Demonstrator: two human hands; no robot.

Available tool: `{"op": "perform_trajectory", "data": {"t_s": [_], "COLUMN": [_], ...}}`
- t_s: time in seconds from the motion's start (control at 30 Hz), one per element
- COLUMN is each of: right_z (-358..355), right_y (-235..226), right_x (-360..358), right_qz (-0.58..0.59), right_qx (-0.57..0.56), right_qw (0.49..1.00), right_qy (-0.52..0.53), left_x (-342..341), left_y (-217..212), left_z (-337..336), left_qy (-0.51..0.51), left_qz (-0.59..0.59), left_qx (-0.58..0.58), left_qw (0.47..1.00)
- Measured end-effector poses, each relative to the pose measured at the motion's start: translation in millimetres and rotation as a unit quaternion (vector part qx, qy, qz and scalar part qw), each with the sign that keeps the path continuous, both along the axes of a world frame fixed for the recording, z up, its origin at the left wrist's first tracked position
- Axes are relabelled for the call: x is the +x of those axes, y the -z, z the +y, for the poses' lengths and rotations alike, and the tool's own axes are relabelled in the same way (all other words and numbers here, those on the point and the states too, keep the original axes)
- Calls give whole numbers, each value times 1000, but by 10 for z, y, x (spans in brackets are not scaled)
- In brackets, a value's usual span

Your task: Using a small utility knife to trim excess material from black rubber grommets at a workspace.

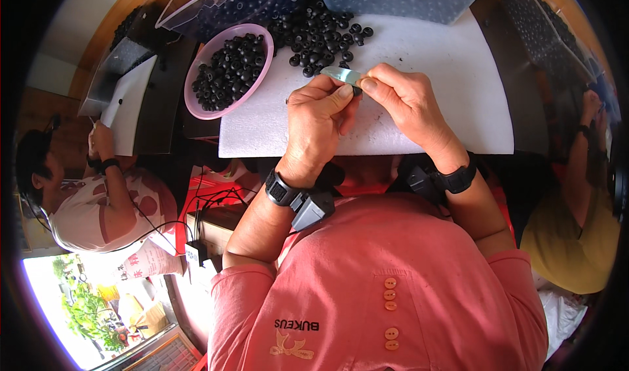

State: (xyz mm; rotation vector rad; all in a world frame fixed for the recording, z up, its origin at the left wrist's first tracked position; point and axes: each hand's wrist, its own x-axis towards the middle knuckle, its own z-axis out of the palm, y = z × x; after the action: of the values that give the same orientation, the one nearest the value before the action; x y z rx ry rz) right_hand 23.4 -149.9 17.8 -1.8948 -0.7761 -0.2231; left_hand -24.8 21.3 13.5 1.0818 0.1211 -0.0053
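Note:
My right hand [409, 105] pinches a small knife [342, 75] between thumb and fingers, its pale, shiny blade pointing left. The blade lies just above my left thumb. My left hand [311, 122] has its fingers curled and its thumb pressed in. A small black round piece [356, 90] sits at the left fingertips, under the blade and mostly hidden by the fingers. Both hands are over the white foam board [445, 109]. Beyond them lies a loose heap of black round pieces [321, 43], some showing holes.
Left of the heap stands a pink bowl [267, 69] full of the same pieces. Clear plastic bins [400, 4] stand at the far edge. One person [111, 200] works at a board on the left, another [570, 233] on the right. Black cables [213, 197] hang at the left.

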Motion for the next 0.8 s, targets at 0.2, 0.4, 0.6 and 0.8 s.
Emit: {"op": "perform_trajectory", "data": {"t_s": [0.2, 0.4, 0.6, 0.8], "right_z": [-87, -29, 15, 8], "right_y": [29, 33, 37, 56], "right_x": [9, 27, 19, 21], "right_qz": [81, 125, 75, 42], "right_qx": [111, 125, 60, 42], "right_qw": [990, 984, 995, 998], "right_qy": [-11, 30, 19, 25], "left_x": [108, 101, 78, 49], "left_y": [21, 42, 64, 65], "left_z": [131, 127, 111, 78], "left_qy": [83, 70, 60, 61], "left_qz": [-35, -49, -51, -53], "left_qx": [-81, -81, -96, -73], "left_qw": [993, 993, 992, 994]}}
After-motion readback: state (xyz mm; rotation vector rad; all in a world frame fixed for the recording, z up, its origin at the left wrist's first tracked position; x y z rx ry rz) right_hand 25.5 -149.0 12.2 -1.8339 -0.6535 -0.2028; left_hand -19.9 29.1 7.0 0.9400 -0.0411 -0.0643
